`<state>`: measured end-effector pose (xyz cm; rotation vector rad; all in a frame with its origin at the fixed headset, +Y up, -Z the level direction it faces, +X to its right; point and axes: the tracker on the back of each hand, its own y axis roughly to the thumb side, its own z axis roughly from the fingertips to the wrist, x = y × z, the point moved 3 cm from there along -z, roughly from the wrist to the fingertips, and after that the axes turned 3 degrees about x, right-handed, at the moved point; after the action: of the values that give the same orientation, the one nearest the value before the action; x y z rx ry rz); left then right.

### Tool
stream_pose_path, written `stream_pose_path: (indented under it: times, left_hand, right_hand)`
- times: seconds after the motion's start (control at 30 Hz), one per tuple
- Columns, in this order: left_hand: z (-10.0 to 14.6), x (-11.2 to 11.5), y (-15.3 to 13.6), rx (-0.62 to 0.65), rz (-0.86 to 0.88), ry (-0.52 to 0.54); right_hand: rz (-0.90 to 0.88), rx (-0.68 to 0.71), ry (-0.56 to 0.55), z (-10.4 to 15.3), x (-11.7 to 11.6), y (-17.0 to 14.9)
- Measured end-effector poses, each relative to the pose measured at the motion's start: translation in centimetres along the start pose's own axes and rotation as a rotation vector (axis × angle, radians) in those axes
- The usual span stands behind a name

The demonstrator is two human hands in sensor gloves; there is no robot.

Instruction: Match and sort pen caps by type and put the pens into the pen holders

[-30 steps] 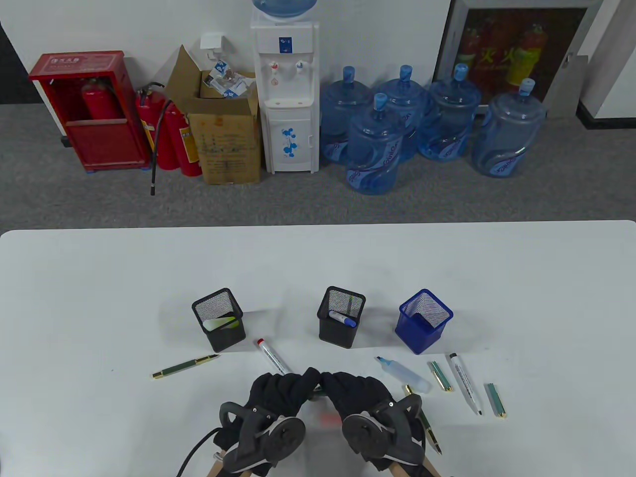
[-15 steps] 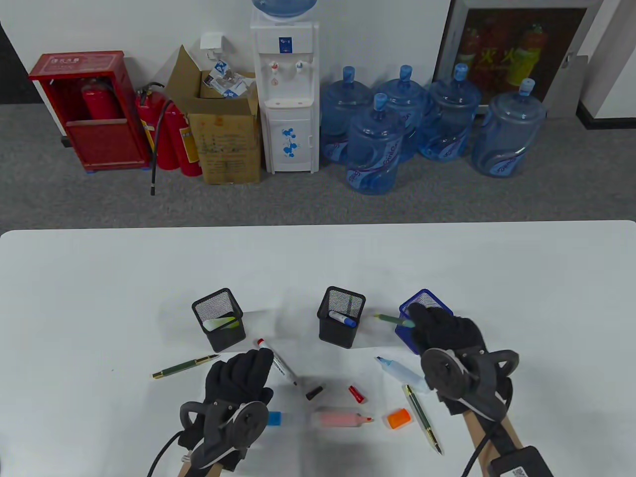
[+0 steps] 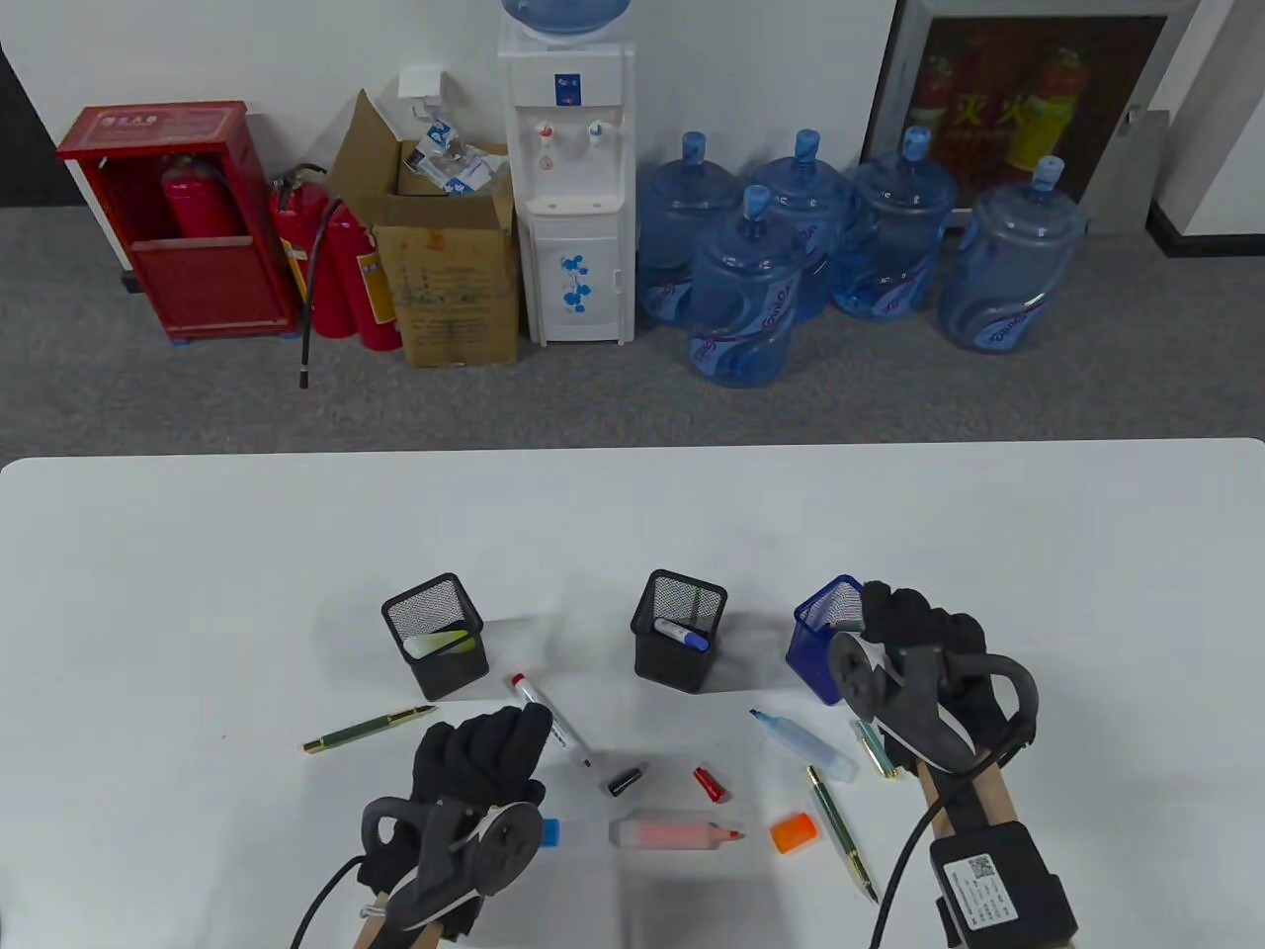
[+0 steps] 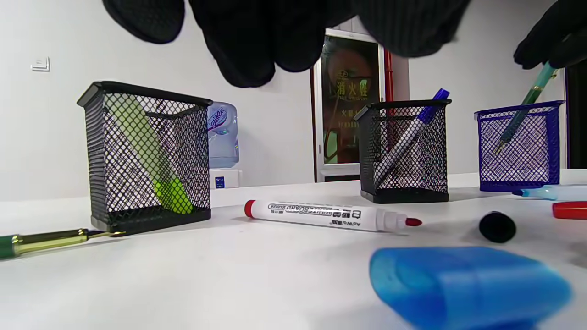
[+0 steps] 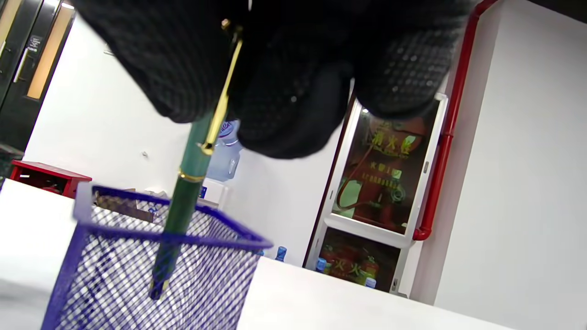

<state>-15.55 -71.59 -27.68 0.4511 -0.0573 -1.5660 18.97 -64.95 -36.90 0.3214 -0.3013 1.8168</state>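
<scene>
Right wrist view: a green pen (image 5: 183, 201) with a gold clip is pinched by the right hand (image 5: 275, 68), its lower end inside the blue mesh holder (image 5: 137, 284). "AoWa" is read on the red marker (image 4: 328, 216) lying on the desk (image 3: 198, 554). The left hand (image 3: 474, 761) is held relaxed above it, gripping nothing.
</scene>
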Motion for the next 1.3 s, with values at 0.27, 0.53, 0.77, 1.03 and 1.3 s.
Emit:
stream_pose_path:
  times: [0.27,0.53,0.77,1.03,1.3]
  left_hand:
    - [0.0,0.0,0.0,-0.001,-0.008,-0.004]
    - [0.0,0.2,-0.7,-0.023,-0.005,-0.014]
    - [-0.3,0.6,-0.6,-0.047,0.019,-0.038]
    - [-0.5,0.9,-0.2,-0.034,-0.031,-0.044]
    - [-0.5,0.9,-0.2,-0.030,-0.030,-0.047]
  right_hand:
    - [-0.106,-0.019,-0.008,1.2,-0.2,-1.3]
    - [-0.274,-0.111,-0.034,5.6,-1.5,-5.2]
    - [-0.234,-0.075,0.063,8.5,-5.5,-5.0]
    - [0.013,-0.063,0.270,8.2,-7.7,-5.0]
    - [0.030,-0.060,0.403,8.1,-9.3,-4.1]
